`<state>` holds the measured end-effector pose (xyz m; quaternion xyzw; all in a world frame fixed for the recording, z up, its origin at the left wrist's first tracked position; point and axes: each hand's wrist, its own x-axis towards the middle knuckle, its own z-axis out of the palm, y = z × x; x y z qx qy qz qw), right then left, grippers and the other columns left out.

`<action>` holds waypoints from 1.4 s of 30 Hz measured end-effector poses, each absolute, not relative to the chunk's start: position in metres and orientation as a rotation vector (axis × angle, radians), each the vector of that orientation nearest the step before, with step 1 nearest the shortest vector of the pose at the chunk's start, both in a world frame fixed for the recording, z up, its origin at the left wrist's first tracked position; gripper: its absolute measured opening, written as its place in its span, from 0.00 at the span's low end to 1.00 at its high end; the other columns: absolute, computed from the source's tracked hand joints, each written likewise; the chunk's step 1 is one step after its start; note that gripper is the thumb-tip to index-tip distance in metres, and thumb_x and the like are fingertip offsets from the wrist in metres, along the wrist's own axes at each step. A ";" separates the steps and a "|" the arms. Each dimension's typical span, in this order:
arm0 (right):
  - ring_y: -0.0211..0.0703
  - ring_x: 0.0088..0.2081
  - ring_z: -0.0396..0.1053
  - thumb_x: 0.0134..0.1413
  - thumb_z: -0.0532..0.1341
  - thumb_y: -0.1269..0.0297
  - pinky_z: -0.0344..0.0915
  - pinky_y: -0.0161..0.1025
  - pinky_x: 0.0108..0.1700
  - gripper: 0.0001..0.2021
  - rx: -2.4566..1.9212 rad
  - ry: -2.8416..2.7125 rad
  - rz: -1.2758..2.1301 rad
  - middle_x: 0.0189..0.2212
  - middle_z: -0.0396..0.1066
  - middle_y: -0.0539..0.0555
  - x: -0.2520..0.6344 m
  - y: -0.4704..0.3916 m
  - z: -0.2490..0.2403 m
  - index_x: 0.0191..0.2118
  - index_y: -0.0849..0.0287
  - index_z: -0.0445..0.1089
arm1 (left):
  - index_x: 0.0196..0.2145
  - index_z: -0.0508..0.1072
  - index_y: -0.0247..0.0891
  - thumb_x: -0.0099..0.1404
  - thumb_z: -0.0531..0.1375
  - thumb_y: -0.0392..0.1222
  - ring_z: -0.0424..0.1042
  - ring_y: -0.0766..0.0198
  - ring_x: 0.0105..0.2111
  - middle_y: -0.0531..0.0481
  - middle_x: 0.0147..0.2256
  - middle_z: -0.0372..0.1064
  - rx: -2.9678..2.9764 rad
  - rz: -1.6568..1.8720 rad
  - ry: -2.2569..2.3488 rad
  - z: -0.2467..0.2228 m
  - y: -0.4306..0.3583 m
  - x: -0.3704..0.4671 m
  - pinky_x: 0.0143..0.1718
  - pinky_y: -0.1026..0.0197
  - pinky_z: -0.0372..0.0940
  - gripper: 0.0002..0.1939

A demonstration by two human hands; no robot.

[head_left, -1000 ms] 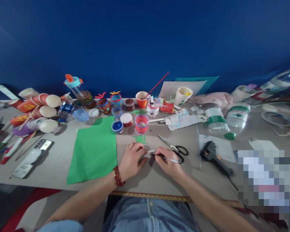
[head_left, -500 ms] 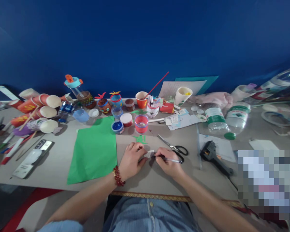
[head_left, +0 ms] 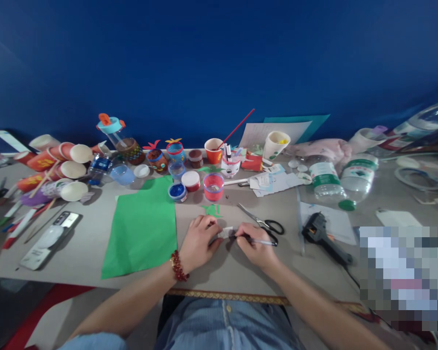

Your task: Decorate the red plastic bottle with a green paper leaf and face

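A small white paper piece (head_left: 226, 232) lies between my two hands, near the table's front edge. The fingers of my left hand (head_left: 200, 241) pinch its left end. My right hand (head_left: 254, 245) is closed around a dark-tipped pen (head_left: 263, 241), whose point is at the paper's right side. Scissors with black handles (head_left: 264, 224) lie just beyond my right hand. Green paper scraps (head_left: 212, 210) rest behind the white piece. To the left of my left hand a large green sheet (head_left: 144, 228) lies flat.
Paint pots (head_left: 177, 191), a pink-red cup (head_left: 213, 187) and decorated jars stand behind my hands. At the right are a black glue gun (head_left: 323, 238) and plastic bottles (head_left: 326, 180). Paper cups (head_left: 73, 170) and a phone (head_left: 51, 240) lie at the left.
My right hand and the pen have shifted very slightly to the right. My left hand stays at the paper piece.
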<state>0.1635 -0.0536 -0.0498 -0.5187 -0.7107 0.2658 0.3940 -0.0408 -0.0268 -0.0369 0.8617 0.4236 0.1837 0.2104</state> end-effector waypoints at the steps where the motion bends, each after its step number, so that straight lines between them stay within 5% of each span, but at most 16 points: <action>1: 0.38 0.22 0.61 0.49 0.53 0.73 0.55 0.35 0.27 0.08 -1.320 -1.780 0.672 0.18 0.62 0.47 0.164 -0.054 -0.049 0.23 0.56 0.63 | 0.41 0.71 0.43 0.63 0.58 0.40 0.63 0.53 0.46 0.46 0.45 0.66 2.394 0.512 1.179 -0.037 -0.027 -0.041 0.46 0.51 0.60 0.08; 42: 0.41 0.27 0.66 0.51 0.55 0.70 0.59 0.35 0.31 0.06 -1.401 -1.815 0.646 0.22 0.68 0.50 0.163 -0.050 -0.053 0.27 0.56 0.67 | 0.41 0.71 0.41 0.65 0.56 0.43 0.63 0.53 0.46 0.45 0.45 0.66 2.418 0.522 1.169 -0.039 -0.026 -0.041 0.46 0.51 0.60 0.08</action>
